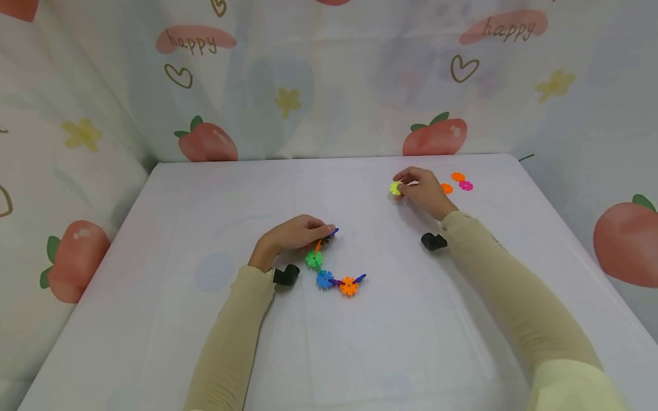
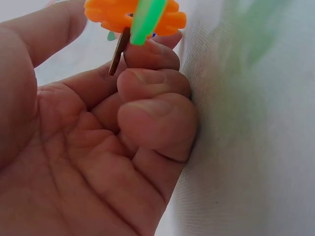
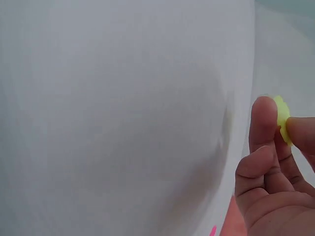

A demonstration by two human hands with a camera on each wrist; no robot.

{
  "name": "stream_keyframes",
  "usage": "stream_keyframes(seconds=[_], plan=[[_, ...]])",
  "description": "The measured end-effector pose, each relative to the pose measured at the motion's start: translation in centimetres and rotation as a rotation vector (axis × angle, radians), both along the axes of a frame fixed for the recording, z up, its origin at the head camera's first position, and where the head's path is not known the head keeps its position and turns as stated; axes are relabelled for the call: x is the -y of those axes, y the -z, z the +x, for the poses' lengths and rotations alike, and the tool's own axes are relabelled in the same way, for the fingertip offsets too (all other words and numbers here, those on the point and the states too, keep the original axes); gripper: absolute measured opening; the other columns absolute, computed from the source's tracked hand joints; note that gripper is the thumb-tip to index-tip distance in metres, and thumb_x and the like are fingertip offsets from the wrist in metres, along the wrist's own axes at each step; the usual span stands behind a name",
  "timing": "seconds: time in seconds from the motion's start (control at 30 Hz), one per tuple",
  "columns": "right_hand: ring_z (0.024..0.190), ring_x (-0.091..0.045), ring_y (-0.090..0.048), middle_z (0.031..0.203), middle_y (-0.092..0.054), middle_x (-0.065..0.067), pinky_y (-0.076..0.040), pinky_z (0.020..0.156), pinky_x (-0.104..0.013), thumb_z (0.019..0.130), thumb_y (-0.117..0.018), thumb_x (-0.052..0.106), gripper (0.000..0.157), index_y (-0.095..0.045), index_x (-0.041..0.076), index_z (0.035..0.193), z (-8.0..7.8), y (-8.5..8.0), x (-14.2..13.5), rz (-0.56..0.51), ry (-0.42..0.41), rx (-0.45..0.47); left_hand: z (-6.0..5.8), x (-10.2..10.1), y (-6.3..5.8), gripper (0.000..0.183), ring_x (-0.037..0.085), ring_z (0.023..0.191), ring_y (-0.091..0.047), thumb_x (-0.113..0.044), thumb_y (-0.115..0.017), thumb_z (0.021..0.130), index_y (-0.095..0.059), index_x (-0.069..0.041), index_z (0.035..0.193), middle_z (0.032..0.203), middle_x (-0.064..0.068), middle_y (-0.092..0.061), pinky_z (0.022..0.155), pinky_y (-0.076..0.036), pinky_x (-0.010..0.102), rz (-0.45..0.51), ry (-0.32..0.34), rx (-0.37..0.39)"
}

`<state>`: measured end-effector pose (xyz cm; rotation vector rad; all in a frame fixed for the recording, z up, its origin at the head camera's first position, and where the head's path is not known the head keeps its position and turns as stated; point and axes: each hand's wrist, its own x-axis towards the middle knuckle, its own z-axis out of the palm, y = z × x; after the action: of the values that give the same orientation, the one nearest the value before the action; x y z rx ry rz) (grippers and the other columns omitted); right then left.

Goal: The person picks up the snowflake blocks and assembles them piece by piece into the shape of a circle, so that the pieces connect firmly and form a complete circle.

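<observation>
My left hand (image 1: 300, 233) holds one end of a chain of linked snowflake discs at mid-table. The chain has a green disc (image 1: 314, 259), a blue disc (image 1: 325, 279) and an orange disc (image 1: 349, 286), with others edge-on between them. Close up in the left wrist view, another orange disc (image 2: 106, 14), a green one (image 2: 147, 19) and a brown one (image 2: 118, 51) sit by the curled fingers; the thumb's contact is partly hidden. Toward the back right, my right hand (image 1: 422, 191) pinches a yellow snowflake disc (image 1: 395, 188) between thumb and fingers, above the table.
Two loose orange discs (image 1: 458, 177) and a pink disc (image 1: 465, 185) lie behind the right hand on the white table (image 1: 205, 342). Black wrist cameras (image 1: 287, 275) stick out by both sleeves. A printed curtain (image 1: 329, 85) stands along the back edge.
</observation>
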<state>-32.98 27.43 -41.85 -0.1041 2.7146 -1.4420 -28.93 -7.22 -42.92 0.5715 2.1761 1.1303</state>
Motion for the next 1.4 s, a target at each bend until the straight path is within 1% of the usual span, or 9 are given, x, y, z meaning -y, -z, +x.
stream_keyframes(seconds=[0.1, 0.2, 0.4, 0.53, 0.73, 0.83, 1.0, 1.13, 1.4], plan=[[0.11, -0.034, -0.061, 0.127, -0.061, -0.02, -0.052, 0.083, -0.022, 0.109, -0.058, 0.007, 0.03, -0.064, -0.001, 0.137, 0.4, 0.1, 0.7, -0.03, -0.024, 0.018, 0.1, 0.0, 0.0, 0.046, 0.018, 0.06, -0.04, -0.048, -0.053, 0.112, -0.07, -0.006, 0.102, 0.069, 0.002, -0.045, 0.063, -0.032, 0.032, -0.005, -0.011, 0.013], [0.108, -0.034, -0.063, 0.126, -0.063, -0.02, -0.054, 0.085, -0.024, 0.108, -0.06, 0.007, 0.032, -0.065, -0.001, 0.139, 0.8, 0.3, 1.5, -0.064, -0.05, 0.013, 0.2, -0.1, -0.2, 0.048, 0.019, 0.06, -0.039, -0.049, -0.051, 0.113, -0.069, -0.006, 0.1, 0.069, 0.002, -0.042, 0.063, -0.031, 0.032, -0.01, -0.024, 0.028], [0.102, -0.029, -0.067, 0.121, -0.066, -0.022, -0.054, 0.087, -0.024, 0.106, -0.066, 0.006, 0.034, -0.064, -0.003, 0.138, 1.4, 0.2, 3.1, -0.105, -0.102, -0.003, 0.2, -0.1, -0.4, 0.044, 0.018, 0.062, -0.041, -0.046, -0.053, 0.112, -0.07, -0.006, 0.107, 0.072, 0.002, -0.046, 0.063, -0.032, 0.031, -0.017, -0.011, 0.034], [0.101, -0.027, -0.067, 0.12, -0.067, -0.022, -0.054, 0.088, -0.025, 0.105, -0.067, 0.006, 0.032, -0.065, -0.004, 0.136, 1.7, 0.3, 4.0, -0.123, -0.108, 0.019, 0.1, 0.0, -0.3, 0.041, 0.018, 0.063, -0.041, -0.043, -0.054, 0.113, -0.071, -0.006, 0.111, 0.074, 0.002, -0.048, 0.063, -0.032, 0.03, -0.016, 0.0, 0.042], [0.103, -0.029, -0.067, 0.12, -0.069, -0.021, -0.054, 0.09, -0.029, 0.105, -0.068, 0.008, 0.031, -0.066, -0.003, 0.134, 2.3, 0.3, 5.2, -0.139, -0.124, 0.053, 0.0, 0.0, -0.2, 0.039, 0.017, 0.065, -0.042, -0.041, -0.053, 0.113, -0.07, -0.006, 0.113, 0.076, 0.002, -0.05, 0.063, -0.033, 0.03, -0.021, 0.016, 0.047], [0.1, -0.03, -0.068, 0.117, -0.07, -0.018, -0.056, 0.088, -0.029, 0.105, -0.068, 0.008, 0.029, -0.067, -0.002, 0.132, 2.6, 0.3, 5.8, -0.149, -0.138, 0.062, 0.0, 0.0, -0.2, 0.04, 0.017, 0.065, -0.043, -0.042, -0.054, 0.113, -0.07, -0.005, 0.112, 0.076, 0.003, -0.05, 0.064, -0.033, 0.03, -0.017, 0.028, 0.037], [0.092, -0.029, -0.069, 0.105, -0.072, -0.017, -0.054, 0.081, -0.03, 0.105, -0.068, 0.011, 0.027, -0.069, -0.001, 0.129, 3.3, 0.3, 6.6, -0.195, -0.173, 0.081, -0.1, 0.0, -0.2, 0.038, 0.018, 0.066, -0.044, -0.041, -0.055, 0.113, -0.071, -0.006, 0.117, 0.08, 0.004, -0.052, 0.065, -0.034, 0.03, -0.019, 0.035, 0.036], [0.089, -0.03, -0.068, 0.102, -0.073, -0.018, -0.053, 0.076, -0.031, 0.103, -0.068, 0.011, 0.027, -0.07, -0.002, 0.127, 4.0, 0.1, 7.2, -0.214, -0.209, 0.09, -0.1, -0.1, -0.3, 0.037, 0.018, 0.068, -0.045, -0.04, -0.055, 0.113, -0.07, -0.007, 0.12, 0.082, 0.004, -0.053, 0.066, -0.035, 0.03, -0.033, 0.037, 0.031], [0.087, -0.03, -0.068, 0.096, -0.075, -0.016, -0.053, 0.075, -0.031, 0.102, -0.07, 0.01, 0.021, -0.072, 0.0, 0.12, 4.9, 0.4, 8.3, -0.237, -0.248, 0.128, 0.0, -0.2, -0.2, 0.038, 0.019, 0.071, -0.048, -0.038, -0.054, 0.113, -0.069, -0.005, 0.125, 0.085, 0.005, -0.054, 0.07, -0.038, 0.031, -0.043, 0.03, 0.009]])
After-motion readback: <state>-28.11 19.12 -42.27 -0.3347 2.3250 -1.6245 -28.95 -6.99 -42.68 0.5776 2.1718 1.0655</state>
